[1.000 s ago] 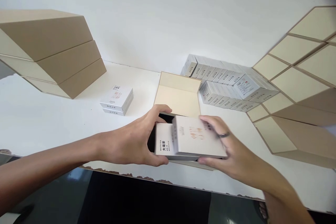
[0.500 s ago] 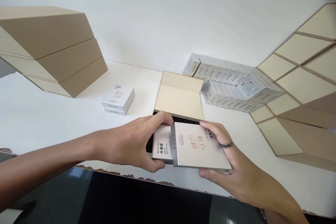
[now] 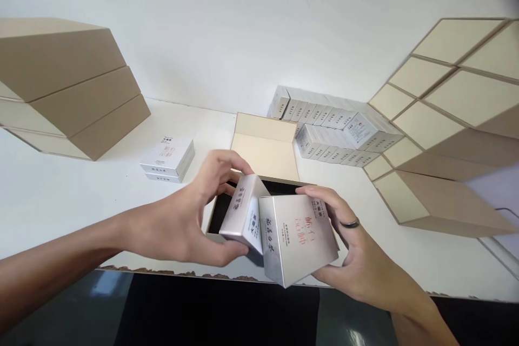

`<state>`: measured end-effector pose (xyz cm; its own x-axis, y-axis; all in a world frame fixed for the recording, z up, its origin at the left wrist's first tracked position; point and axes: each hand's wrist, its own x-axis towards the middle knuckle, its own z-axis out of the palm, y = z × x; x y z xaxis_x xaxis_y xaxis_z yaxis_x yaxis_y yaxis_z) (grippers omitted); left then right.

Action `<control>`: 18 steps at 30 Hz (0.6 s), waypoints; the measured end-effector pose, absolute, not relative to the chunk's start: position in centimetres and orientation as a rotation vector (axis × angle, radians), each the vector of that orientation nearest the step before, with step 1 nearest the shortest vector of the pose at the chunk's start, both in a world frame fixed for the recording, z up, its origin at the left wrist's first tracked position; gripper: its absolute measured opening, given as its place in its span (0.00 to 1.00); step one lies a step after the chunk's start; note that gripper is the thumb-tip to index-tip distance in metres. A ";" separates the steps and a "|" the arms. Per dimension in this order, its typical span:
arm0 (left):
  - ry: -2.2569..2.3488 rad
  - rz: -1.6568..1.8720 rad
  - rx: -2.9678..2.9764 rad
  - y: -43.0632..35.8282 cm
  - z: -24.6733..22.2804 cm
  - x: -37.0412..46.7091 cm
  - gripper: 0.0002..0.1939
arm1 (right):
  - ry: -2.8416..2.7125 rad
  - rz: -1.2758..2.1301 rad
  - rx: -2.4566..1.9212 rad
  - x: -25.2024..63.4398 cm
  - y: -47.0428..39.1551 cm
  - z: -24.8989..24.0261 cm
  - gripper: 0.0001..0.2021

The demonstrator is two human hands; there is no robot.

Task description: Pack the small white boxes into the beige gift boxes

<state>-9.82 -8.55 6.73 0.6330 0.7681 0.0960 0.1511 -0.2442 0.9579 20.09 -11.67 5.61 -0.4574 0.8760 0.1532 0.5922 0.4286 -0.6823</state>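
Observation:
My left hand grips a small silver-white tea box by its ends, thumb at the near side and fingers at the far side. That box is tilted, its printed side facing up. In my right hand is another silver tea box, its orange-printed face turned up and one corner dipping toward me. The two boxes meet or nearly meet at their inner edges. Below them lies an open gift box with a black interior, partly hidden by my hands; its cream lid is folded back away from me.
Two stacked tea boxes sit to the left. Rows of tea boxes stand at the back right. Large beige cartons are piled at the left and at the right. The white table has a chipped front edge.
The left box has been lifted and tilted up on its side. The right box has turned, its near corner dipping. The whole view has shifted slightly, moving the surroundings left.

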 end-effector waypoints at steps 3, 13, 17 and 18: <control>0.630 0.811 1.390 -8.2 6.6 -9.0 0.33 | -2.129 0.585 -1.131 19.4 -11.9 5.9 0.43; 0.676 0.324 0.823 -6.9 7.9 -4.8 0.26 | -2.399 -0.122 -0.830 17.0 -12.2 6.6 0.35; 0.693 0.177 0.901 -4.7 7.9 -4.2 0.21 | -2.479 -0.177 -0.779 16.6 -12.1 6.6 0.34; 0.711 0.152 0.922 -4.2 7.8 -4.0 0.20 | -2.478 -0.167 -0.776 16.4 -11.8 6.7 0.34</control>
<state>-3.96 -4.21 7.85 0.7646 0.4109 -0.4965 0.1726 0.6117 0.7720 16.41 -11.83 6.69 -0.6929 0.4946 0.5246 0.5605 0.8272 -0.0397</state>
